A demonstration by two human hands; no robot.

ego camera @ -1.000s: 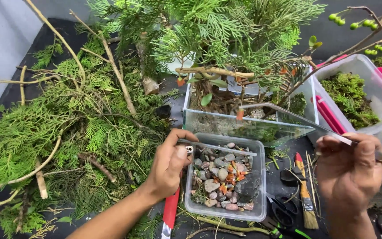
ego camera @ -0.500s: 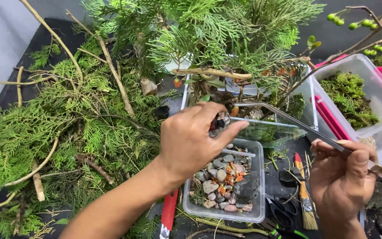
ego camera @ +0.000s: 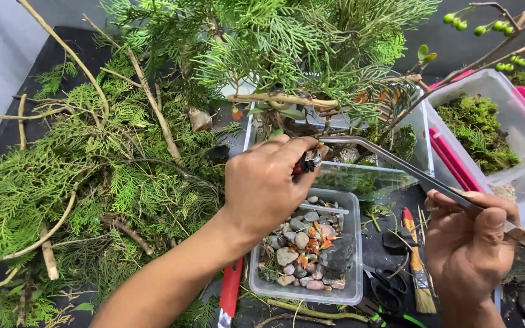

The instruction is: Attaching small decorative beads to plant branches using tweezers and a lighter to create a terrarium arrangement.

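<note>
Steel, long and slender, the tweezers (ego camera: 396,163) run on a diagonal from the right hand (ego camera: 472,246) up and leftward, their bent tips ending just beside the left hand (ego camera: 265,182) above the front rim of the glass tank (ego camera: 360,176). The right hand is closed around the rear part of the tweezers, thumb on top, with the blades pressed nearly together along their visible length. The left hand is curled shut, thumb and forefinger pinching a small dark object with red on it (ego camera: 307,162); what it is cannot be told at this size. That object sits right at the tweezer tips, though contact between them cannot be confirmed. The glass tank holds soil, a pale branch (ego camera: 281,98) and green conifer foliage. Directly below the left hand stands a clear plastic tub of pebbles (ego camera: 311,249), mixed grey, pink and orange, on a black table (ego camera: 31,67). Cut conifer sprigs and bare twigs (ego camera: 92,170) lie heaped to the left. To the right are a small brush (ego camera: 419,273), black scissors (ego camera: 387,291) and a clear box of moss (ego camera: 487,130) with pink clips. A red-handled tool (ego camera: 231,291) lies beneath the left forearm.
</note>
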